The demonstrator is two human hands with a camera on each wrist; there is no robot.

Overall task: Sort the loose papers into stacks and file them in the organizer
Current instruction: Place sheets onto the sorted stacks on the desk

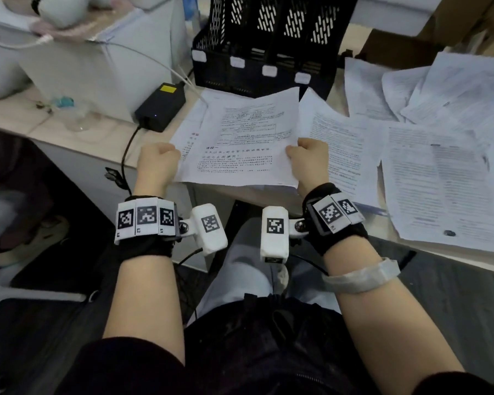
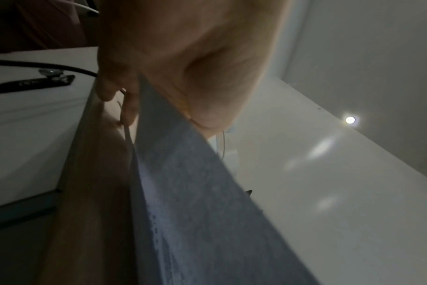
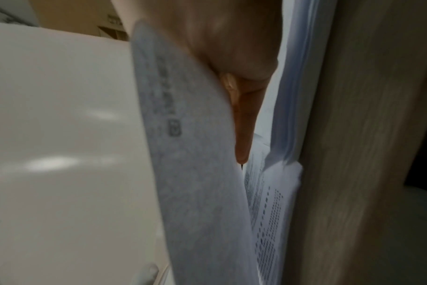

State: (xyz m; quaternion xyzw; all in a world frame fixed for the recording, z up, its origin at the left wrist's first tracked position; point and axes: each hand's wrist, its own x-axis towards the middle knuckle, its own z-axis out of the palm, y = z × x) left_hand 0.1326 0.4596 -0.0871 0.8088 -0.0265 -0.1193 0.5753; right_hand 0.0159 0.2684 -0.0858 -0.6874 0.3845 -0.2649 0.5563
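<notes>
A printed sheet of paper (image 1: 240, 141) is held level above the desk's front edge, just in front of the black mesh organizer (image 1: 263, 44). My left hand (image 1: 159, 162) grips its left edge and my right hand (image 1: 308, 158) grips its right edge, thumbs on top. In the left wrist view the paper (image 2: 195, 192) runs out from under the thumb of my left hand (image 2: 178, 81). The right wrist view shows the sheet (image 3: 195, 154) pinched by my right hand (image 3: 234, 63). Another sheet (image 1: 187, 132) lies under the held one on its left side.
Loose printed papers (image 1: 439, 166) lie spread over the right of the desk, some overhanging its front edge. A black power brick (image 1: 161, 106) with cables sits left of the organizer. White boxes (image 1: 92, 61) stand at the back left. A wooden desk edge (image 3: 354, 154) sits beside my right hand.
</notes>
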